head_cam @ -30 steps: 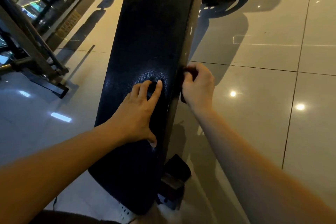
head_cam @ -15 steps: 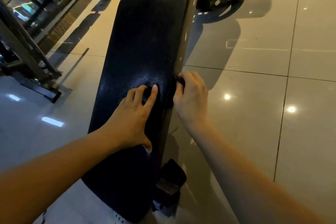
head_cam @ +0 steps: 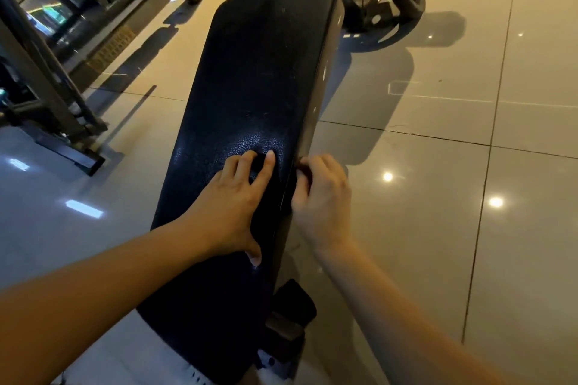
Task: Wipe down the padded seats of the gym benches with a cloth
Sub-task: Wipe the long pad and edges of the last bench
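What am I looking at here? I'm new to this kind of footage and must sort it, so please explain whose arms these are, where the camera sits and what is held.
There is no machine. A person wears one camera on the head, looking forward and down, so the two bare arms are their own. The long black pad is a gym bench's padded seat, standing on a glossy tiled floor. The left hand lies flat on top of the seat, fingers spread. The right hand curls at the seat's side edge, pinching what seems a dark cloth, though it is too dark to be sure. A metal gym frame stands at the left.
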Tool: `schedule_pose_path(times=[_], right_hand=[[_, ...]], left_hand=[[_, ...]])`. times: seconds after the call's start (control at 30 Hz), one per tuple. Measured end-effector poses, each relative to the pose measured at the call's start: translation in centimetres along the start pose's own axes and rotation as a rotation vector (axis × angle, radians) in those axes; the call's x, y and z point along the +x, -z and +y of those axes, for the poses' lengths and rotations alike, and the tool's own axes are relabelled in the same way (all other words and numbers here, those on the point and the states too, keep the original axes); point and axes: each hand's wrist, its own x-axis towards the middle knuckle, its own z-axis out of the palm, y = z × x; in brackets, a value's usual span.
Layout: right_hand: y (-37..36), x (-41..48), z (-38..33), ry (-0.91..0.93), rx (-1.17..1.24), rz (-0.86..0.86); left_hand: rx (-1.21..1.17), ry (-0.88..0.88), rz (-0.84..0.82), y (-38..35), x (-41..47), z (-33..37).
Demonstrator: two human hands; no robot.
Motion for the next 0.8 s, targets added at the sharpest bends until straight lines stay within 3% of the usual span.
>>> schedule_pose_path(times=[0.1, 0.2, 0.37, 0.6, 0.8], right_hand=[[0.2, -4.5, 0.0, 0.03, 0.038, -0.064], [0.5, -1.2, 1.2, 0.112, -0.013, -0.1], [0.7, 4.9, 1.3, 0.068, -0.05, -0.031], [0.5, -4.3, 0.2, 0.076, 0.08, -0.119], [0.4, 4.6, 0.7, 0.011, 0.034, 0.006]], left_hand=[[-0.002, -0.009, 0.006, 0.0, 0.2, 0.0], [-0.012, -0.006, -0.006, 0.0, 0.3, 0.1], [-0.035, 0.005, -0.025, 0.3, 0.1, 0.0], [-0.038, -0.004, -0.019, 0.1, 0.2, 0.1], [-0.067, 0.013, -0.02, 0.3, 0.1, 0.1]])
